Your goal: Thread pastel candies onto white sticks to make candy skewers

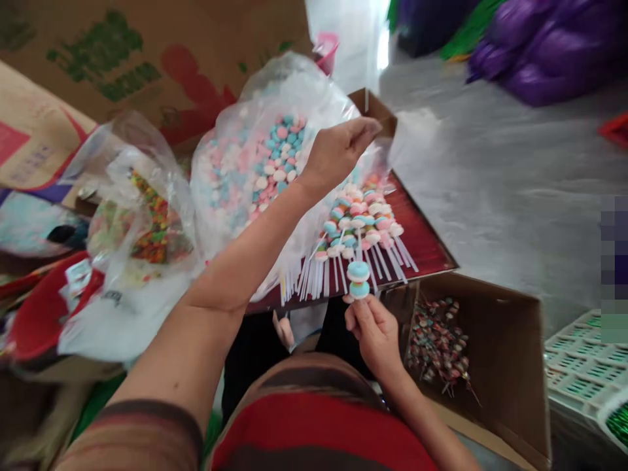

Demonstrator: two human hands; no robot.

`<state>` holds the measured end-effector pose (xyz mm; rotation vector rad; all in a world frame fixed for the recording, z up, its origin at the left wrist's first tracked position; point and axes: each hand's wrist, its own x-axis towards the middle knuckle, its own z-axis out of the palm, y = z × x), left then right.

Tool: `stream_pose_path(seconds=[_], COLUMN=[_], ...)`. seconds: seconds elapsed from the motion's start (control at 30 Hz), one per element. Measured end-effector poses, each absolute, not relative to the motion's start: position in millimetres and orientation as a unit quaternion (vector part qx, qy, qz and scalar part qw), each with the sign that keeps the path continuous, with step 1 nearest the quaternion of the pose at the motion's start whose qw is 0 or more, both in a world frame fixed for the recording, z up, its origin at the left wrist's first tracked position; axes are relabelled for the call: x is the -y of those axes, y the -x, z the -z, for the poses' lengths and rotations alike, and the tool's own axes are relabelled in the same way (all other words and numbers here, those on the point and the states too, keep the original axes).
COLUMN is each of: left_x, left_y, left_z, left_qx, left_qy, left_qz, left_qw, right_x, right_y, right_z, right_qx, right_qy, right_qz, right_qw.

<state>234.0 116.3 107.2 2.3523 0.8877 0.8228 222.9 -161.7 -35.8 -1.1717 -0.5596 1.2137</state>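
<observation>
My right hand (pixel 377 333) pinches a stack of blue-and-white marshmallow candies (pixel 359 273) near the table's front edge. A white stick shows just above that stack; whether it belongs to it I cannot tell. Stretched across the table, my left hand (pixel 338 152) has its fingers pressed together near a small cardboard box (pixel 375 111); anything between the fingertips is too small to make out. Below it lies a pile of marshmallow candies on white sticks (pixel 360 219), sticks pointing toward me. Beside my left forearm, a clear plastic bag (pixel 223 131) holds loose pink, blue and white candies (pixel 279 173).
Further left, another clear bag holds small colourful candies (pixel 157 219), near a red basin (pixel 44 307). A large carton (pixel 161 39) stands behind. Right of the dark red table (pixel 422 229), an open cardboard box (pixel 505 353) contains wrapped lollipops (pixel 439 343). White crates (pixel 579 353) stand beyond.
</observation>
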Motion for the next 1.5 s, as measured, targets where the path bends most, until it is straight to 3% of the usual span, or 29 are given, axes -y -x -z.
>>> stream_pose_path(seconds=[0.17,0.37,0.6,0.77,0.9,1.03,1.13,1.5], left_x=[-71.8,-36.1,-32.7,-38.2,-33.8,-13.9,5.3,23.5], left_y=[-123.4,-1.0,12.9,12.0,20.8,21.3,12.8,3.2], left_z=[-103.0,-44.0,19.3,28.5,22.2,9.7,0.9,3.5], left_qx=[-0.396,-0.524,-0.549,-0.535,-0.552,-0.515,-0.453,-0.476], left_qy=[-0.803,-0.75,-0.807,-0.815,-0.749,-0.531,-0.407,-0.425], left_qz=[-0.319,-0.294,-0.122,-0.117,-0.234,-0.392,-0.449,-0.469], left_qw=[0.31,0.276,0.181,0.19,0.28,0.547,0.654,0.611], right_x=[165.1,165.2,163.3,166.1,160.1,147.0,139.4,139.9], right_y=[-213.1,-195.0,-172.9,-167.1,-167.6,-164.4,-157.5,-149.7], right_z=[33.0,25.9,19.2,19.9,16.1,6.3,-0.2,-5.5], right_qx=[0.26,0.3,0.327,0.331,0.361,0.432,0.466,0.463], right_qy=[0.512,0.501,0.509,0.518,0.542,0.556,0.559,0.571], right_qz=[-0.53,-0.542,-0.526,-0.507,-0.52,-0.546,-0.538,-0.521], right_qw=[0.623,0.604,0.598,0.604,0.553,0.454,0.426,0.434])
